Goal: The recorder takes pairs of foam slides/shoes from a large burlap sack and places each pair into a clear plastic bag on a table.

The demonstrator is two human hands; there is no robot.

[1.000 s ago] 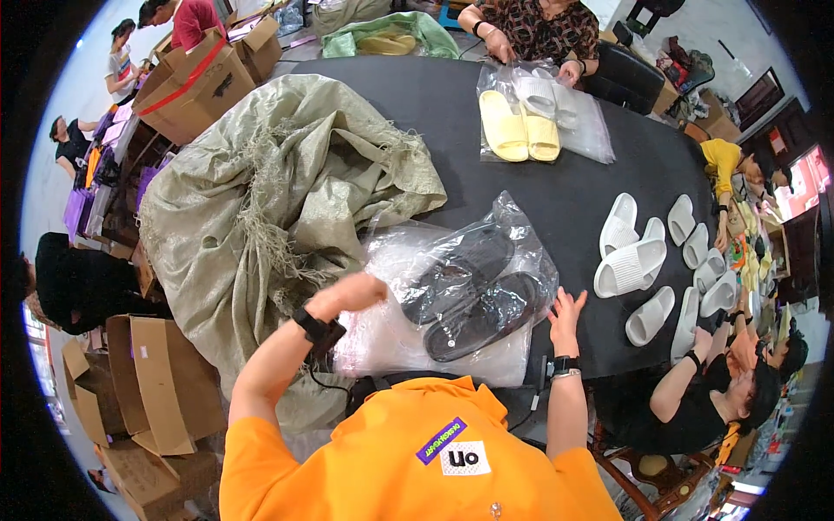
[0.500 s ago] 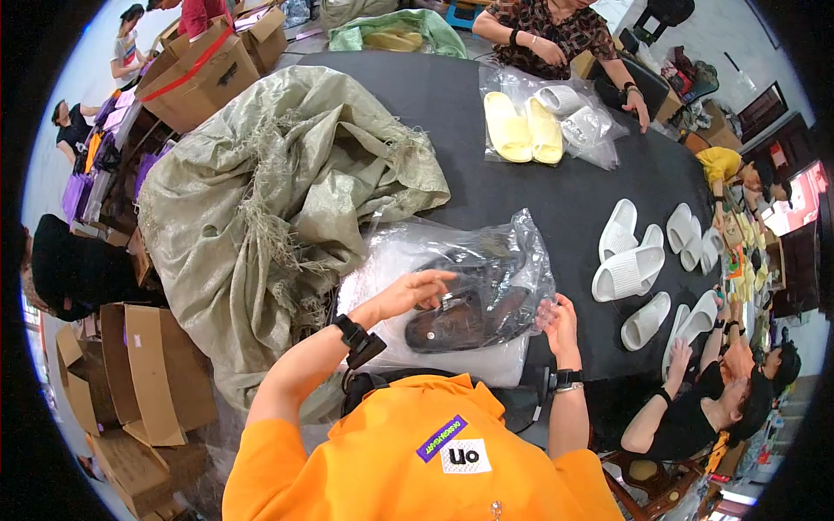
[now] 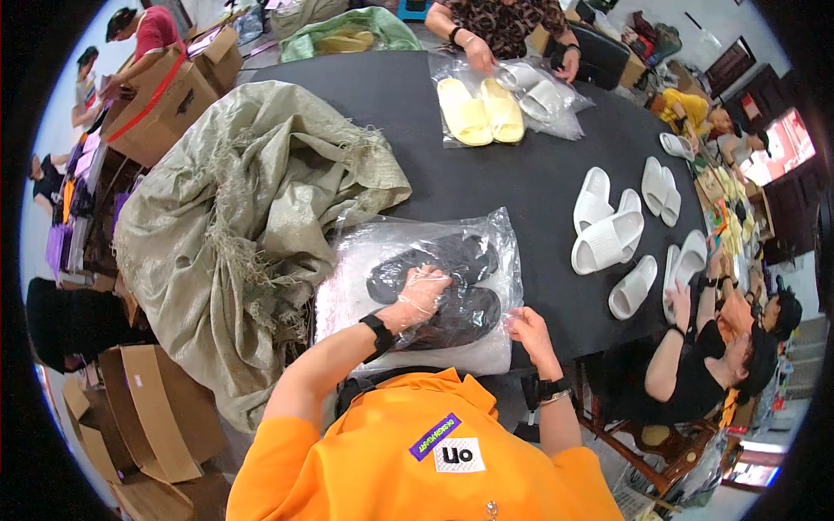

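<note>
A pair of dark slippers [image 3: 473, 314] lies inside a clear plastic bag [image 3: 502, 239] on the table in front of me. My left hand [image 3: 423, 289] reaches into the bag, with shiny film over its wrist and back. Its curled fingers are at the inner side of a slipper; the fingertips are partly hidden. At the bag's lower right corner, my right hand [image 3: 528, 330] pinches the film between thumb and fingers. Under the bag is a flat stack of clear plastic bags [image 3: 334, 304].
A big grey-green woven sack [image 3: 261, 182] is heaped on the dark table [image 3: 486, 187] to my left. White slippers [image 3: 608, 239] lie at right beside a co-worker [image 3: 695, 365]. Across the table, another person's hands touch bagged yellow slippers [image 3: 469, 113] and white ones. Cardboard boxes [image 3: 165, 408] stand at lower left.
My left hand has gone from pointing fingers to curled ones, and the slippers now lie flatter and more spread. The far person's hand has come onto the bagged slippers. The whole view has shifted slightly.
</note>
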